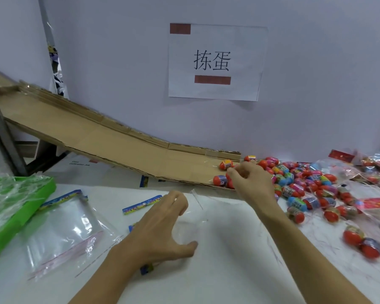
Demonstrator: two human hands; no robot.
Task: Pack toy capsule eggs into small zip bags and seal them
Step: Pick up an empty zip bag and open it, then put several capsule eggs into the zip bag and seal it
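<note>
white table (pixel 228 270) | capsule eggs (pixel 305 183) | zip bags (pixel 64 233) | cardboard ramp (pixel 110 141) | green tray (pixel 20 207)

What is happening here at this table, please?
A person is packing toy capsule eggs into small zip bags. The left hand holds a clear zip bag on the white table. The right hand reaches into the pile of eggs at the foot of the cardboard ramp, its fingers curled around red eggs. More empty bags lie to the left, filled ones to the right.
</note>
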